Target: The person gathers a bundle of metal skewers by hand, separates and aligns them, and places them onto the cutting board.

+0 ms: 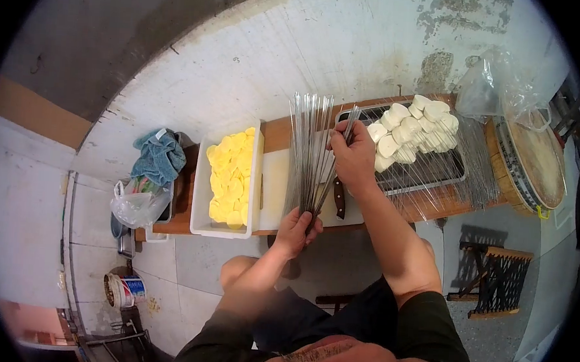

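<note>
A thick bundle of thin metal skewers (310, 143) fans out upward in front of me. My left hand (298, 232) is closed around its gathered lower end. My right hand (355, 155) pinches several skewers at the right side of the fan, near their upper part. Behind the bundle lies a pale cutting board (275, 180), and a knife (339, 200) with a dark riveted handle rests just below my right hand. To the right, a metal tray (428, 182) holds skewers threaded with white round slices (410, 131). On the left, yellow slices (229, 178) fill a white plastic bin (256, 209).
More bare skewers (477, 171) lie right of the tray, beside a round wooden-sided tub (530, 161) and clear plastic bags (481, 93). A blue towel (159, 156) and a filled bag (141, 203) sit at the left end. A folding stool (498, 280) and a bucket (125, 290) stand on the floor.
</note>
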